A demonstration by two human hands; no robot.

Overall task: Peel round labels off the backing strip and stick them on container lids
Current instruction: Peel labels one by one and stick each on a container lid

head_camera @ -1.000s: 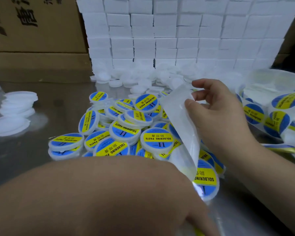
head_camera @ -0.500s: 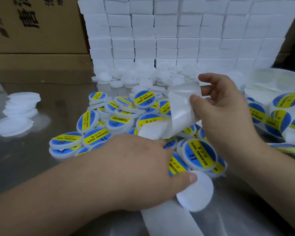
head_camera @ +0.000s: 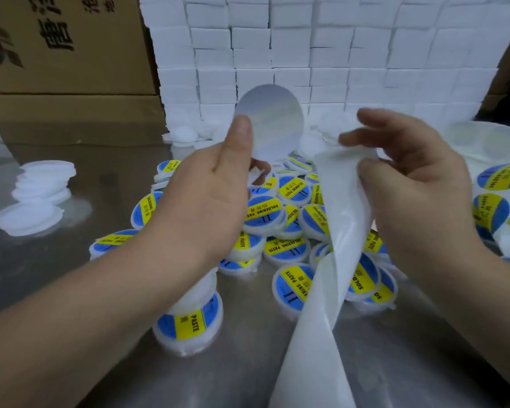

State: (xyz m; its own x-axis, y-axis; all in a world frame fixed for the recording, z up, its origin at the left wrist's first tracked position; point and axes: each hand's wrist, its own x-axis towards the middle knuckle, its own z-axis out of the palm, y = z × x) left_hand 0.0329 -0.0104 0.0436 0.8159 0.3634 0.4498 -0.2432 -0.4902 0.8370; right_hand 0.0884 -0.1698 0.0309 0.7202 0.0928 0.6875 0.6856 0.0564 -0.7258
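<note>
My left hand point(head_camera: 209, 198) is raised over the pile and pinches a round white disc point(head_camera: 273, 122) at its lower edge, thumb in front; I see its plain back and cannot tell whether it is a lid or a label. My right hand point(head_camera: 409, 184) grips the top of the white backing strip point(head_camera: 324, 290), which hangs twisting down to the bottom edge. Below both hands lies a heap of lids with blue and yellow labels point(head_camera: 289, 219). One labelled lid point(head_camera: 189, 322) sits apart, nearer me.
A steel table point(head_camera: 71, 275) carries the work. Plain white lids point(head_camera: 39, 195) are stacked at the left, more loose white lids point(head_camera: 183, 134) at the back. A wall of white boxes point(head_camera: 321, 48) and cardboard cartons point(head_camera: 62, 45) stand behind. A bag of labelled containers point(head_camera: 498, 184) lies right.
My left hand rose from the table edge, lifting the round white disc up in front of the boxes. My right hand kept hold of the strip, which now hangs longer.
</note>
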